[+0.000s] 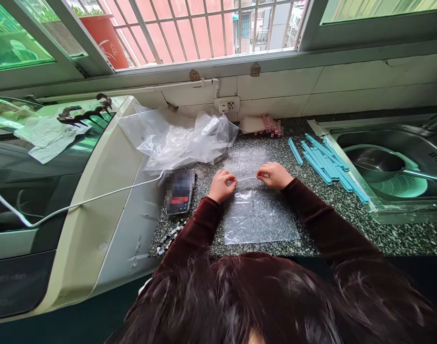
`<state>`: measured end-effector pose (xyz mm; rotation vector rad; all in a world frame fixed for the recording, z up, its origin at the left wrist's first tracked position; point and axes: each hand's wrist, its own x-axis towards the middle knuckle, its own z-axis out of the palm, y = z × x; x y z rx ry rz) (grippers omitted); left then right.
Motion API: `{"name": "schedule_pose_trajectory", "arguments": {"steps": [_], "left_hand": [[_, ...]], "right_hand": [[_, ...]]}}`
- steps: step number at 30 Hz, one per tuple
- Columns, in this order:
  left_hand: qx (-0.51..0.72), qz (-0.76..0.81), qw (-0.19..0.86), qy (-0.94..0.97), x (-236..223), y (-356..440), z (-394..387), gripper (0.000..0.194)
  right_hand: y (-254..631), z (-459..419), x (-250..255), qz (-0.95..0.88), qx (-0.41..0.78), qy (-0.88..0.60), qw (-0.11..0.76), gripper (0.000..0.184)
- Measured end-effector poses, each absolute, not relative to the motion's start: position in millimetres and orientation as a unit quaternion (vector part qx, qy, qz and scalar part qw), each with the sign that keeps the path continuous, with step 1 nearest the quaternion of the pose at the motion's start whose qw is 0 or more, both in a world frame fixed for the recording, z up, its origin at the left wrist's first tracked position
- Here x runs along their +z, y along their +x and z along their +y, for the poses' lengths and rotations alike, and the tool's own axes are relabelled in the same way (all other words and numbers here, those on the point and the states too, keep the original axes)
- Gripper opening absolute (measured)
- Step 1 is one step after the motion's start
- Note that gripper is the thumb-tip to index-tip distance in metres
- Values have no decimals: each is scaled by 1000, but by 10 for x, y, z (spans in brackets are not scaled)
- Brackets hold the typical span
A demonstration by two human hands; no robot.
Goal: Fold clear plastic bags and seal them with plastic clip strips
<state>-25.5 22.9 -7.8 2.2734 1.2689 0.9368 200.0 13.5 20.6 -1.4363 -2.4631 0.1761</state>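
Note:
A clear plastic bag [259, 220] lies flat on the speckled granite counter, its lower part towards my body. My left hand [223, 184] pinches it at the left and my right hand [273, 175] pinches it at the right. Between my fingertips runs a thin whitish line across the plastic; whether it is a fold or an edge, I cannot tell. More see-through plastic shows beyond that line. A phone [180, 191] with a partly blurred screen rests left of my left hand.
Crumpled clear bags [186, 138] are heaped at the back left. Several blue strips [322, 160] lie on the right, and pink strips [271, 125] near the wall. A sink [426, 138] holds a pan [376, 162]. At left stands a washing machine [107, 200], crossed by a white cable [96, 200].

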Motion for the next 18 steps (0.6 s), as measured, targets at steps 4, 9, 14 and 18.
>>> {"name": "schedule_pose_trajectory", "arguments": {"steps": [4,9,14,18], "left_hand": [[318,474,122,812,-64,-246,187,5],[316,455,112,825,-35,-238,176,8],[325,445,118,826,-27,-252,201,10],[324,458,122,819,-32,-266,208,10]], "right_hand": [[1974,130,172,-861,38,-484,150,18],[1944,126,148,-864,24,-474,167,20],[1993,136,157,-860,21,-479,173,16],[2046,149,170,-857,13,-487,170,16]]}}
